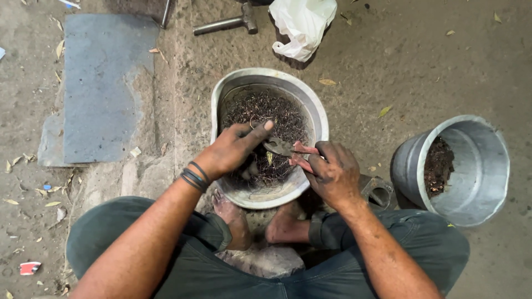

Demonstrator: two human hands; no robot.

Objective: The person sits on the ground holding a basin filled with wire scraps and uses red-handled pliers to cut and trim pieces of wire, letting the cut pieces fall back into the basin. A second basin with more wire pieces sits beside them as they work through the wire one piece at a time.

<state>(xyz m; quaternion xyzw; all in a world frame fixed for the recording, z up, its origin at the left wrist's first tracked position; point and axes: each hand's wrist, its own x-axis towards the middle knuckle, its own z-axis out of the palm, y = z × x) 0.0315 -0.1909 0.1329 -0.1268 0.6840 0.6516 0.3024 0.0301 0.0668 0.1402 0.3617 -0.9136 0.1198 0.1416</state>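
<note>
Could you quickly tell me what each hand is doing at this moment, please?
Left hand: closed, pinching wire over the metal bowl.
Right hand: shut on the red-handled pliers.

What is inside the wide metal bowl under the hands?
The metal bowl holds a tangled heap of thin, dark wire scraps. The left hand and right hand with pliers cover its near part; the bottom is hidden.

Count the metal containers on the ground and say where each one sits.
2. A wide metal basin of wire rings sits before the person's feet, under both hands. A smaller metal bucket stands to the person's right. Others may lie out of view.
</note>
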